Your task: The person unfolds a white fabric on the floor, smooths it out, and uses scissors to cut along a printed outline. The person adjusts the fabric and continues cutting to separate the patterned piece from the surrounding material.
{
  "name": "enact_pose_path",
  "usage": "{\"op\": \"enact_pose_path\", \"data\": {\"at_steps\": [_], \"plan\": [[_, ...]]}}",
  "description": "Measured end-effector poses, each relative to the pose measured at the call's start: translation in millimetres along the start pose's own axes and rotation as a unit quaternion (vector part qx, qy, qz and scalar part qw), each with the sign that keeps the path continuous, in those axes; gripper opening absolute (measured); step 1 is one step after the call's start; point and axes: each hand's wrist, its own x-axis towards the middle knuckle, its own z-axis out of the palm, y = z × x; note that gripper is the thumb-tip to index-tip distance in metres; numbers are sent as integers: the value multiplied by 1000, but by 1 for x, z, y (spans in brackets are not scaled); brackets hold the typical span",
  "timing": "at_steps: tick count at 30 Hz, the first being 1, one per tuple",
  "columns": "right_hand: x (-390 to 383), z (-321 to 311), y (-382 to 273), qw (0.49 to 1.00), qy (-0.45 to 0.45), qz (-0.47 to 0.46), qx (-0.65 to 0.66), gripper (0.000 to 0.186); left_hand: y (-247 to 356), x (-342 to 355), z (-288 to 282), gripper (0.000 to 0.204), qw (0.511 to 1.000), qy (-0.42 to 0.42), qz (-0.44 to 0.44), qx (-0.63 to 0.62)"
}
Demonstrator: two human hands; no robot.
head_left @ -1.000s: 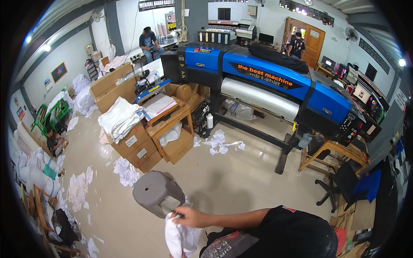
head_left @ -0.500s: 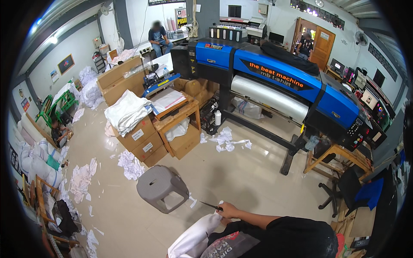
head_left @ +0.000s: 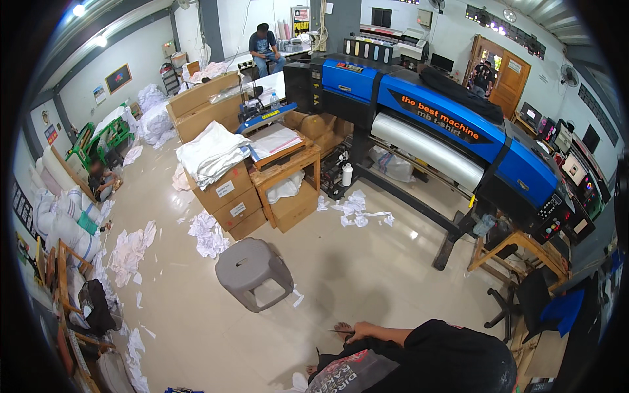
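Observation:
Low in the picture, my right hand (head_left: 358, 333) is closed round a pair of dark, thin, pointed scissors (head_left: 338, 331); they show small, with the tip toward the left. Just behind the blade is a bare foot (head_left: 343, 326) on the floor. My black shirt (head_left: 426, 360) with a grey and red print fills the lower middle. A bit of white cloth (head_left: 299, 382) shows at the bottom edge, left of the shirt. My left hand is out of sight. Ahead and to the left stands a grey plastic stool (head_left: 252, 268), apart from my hand.
A large blue and black printer (head_left: 426, 108) spans the back right. Cartons (head_left: 237, 208) topped with folded white cloth (head_left: 213, 154) stand beside a wooden table (head_left: 308, 157). White scraps (head_left: 209, 236) litter the floor. An office chair (head_left: 524, 301) is at right; a person (head_left: 266, 49) sits at the back.
The white cloth has dropped away from my right hand to the bottom edge, mostly out of sight. My right hand, with the scissors, is lower and slightly further right. The view has shifted, moving the room rightward.

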Motion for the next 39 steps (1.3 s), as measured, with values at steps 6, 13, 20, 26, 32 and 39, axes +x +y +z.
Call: {"op": "enact_pose_path", "data": {"at_steps": [6,13,20,26,32,39], "plan": [[-7,9,-25,999,14,-32,-26,76,-16,-1,1,51,1000,-30,-2,4],[-1,23,-49,989,10,-76,-128,56,-32,-10,0,50,998,-67,2,3],[6,36,-46,992,19,-78,-97,41,-65,-27,5,49,995,-97,-7,-6],[5,44,-39,990,-27,-79,-114,64,-104,-46,6,48,992,-123,-9,-25],[-42,18,-82,982,-79,-51,-162,74,-175,-70,28,47,988,-142,15,-60],[-66,-14,-154,987,-91,-48,-125,69,-252,-111,97,29,931,-81,-95,-343]]}}
